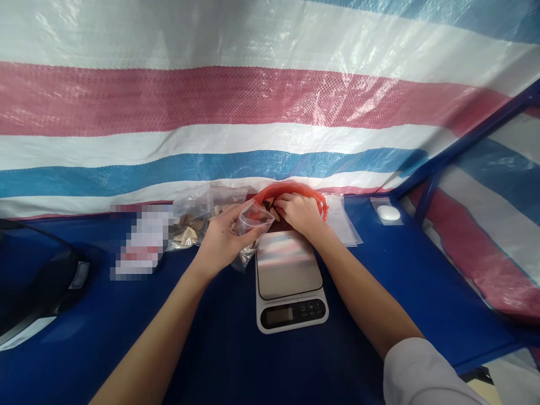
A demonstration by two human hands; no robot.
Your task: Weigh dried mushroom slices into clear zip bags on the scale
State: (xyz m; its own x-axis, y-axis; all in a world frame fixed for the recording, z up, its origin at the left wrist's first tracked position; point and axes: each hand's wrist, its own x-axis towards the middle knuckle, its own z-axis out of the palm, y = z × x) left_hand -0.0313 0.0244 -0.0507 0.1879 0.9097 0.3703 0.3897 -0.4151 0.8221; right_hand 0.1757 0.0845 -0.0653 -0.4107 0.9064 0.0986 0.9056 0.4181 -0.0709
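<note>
My left hand [223,235] is closed around a clear plastic zip bag [258,218], its mouth held wide and tilted toward the right. Some dark content shows low in that bag, too small to name. My right hand [300,211] reaches into an open red plastic bag [291,188] behind the scale. Its fingers are bent and pressed on dried brown pieces [276,215]; the fingertips are partly hidden among them. Between my forearms lies a white digital kitchen scale [291,270], its metal plate bare and its display dark.
Clear bags of dried slices [185,232] stand left of my left hand. Flat clear bags [342,222] lie right of the red bag. Farther right is a white oval object [388,212]. A black object [50,275] sits far left. A striped tarp [253,101] closes off the back.
</note>
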